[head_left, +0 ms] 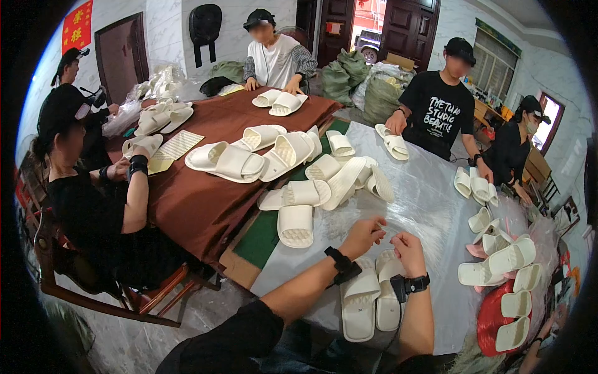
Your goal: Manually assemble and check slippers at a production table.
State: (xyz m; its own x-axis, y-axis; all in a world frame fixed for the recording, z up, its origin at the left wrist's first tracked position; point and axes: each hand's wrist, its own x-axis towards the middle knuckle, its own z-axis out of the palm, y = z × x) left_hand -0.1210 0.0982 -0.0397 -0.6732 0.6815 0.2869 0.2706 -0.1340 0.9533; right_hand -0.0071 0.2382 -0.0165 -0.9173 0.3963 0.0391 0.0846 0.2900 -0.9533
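My left hand (pixel 366 237) and my right hand (pixel 408 250) are close together, a small gap apart, over the sheet-covered table. The fingers of both are curled in. Anything they pinch is too thin or too hidden to make out. Just below, a pair of cream slippers lies side by side, toes away from me: the left slipper (pixel 359 304) and the right slipper (pixel 389 299), partly covered by my right wrist. Beyond my left hand, a loose heap of cream slippers includes one with its strap facing me (pixel 295 225) and one tilted on its side (pixel 344 182).
Slippers and red strapping (pixel 492 318) crowd the right edge. A brown-covered table (pixel 187 215) adjoins on the left, with more slippers and a printed sheet (pixel 179 144). A co-worker's hand rests on a slipper (pixel 393 144) across the table; others sit or stand around.
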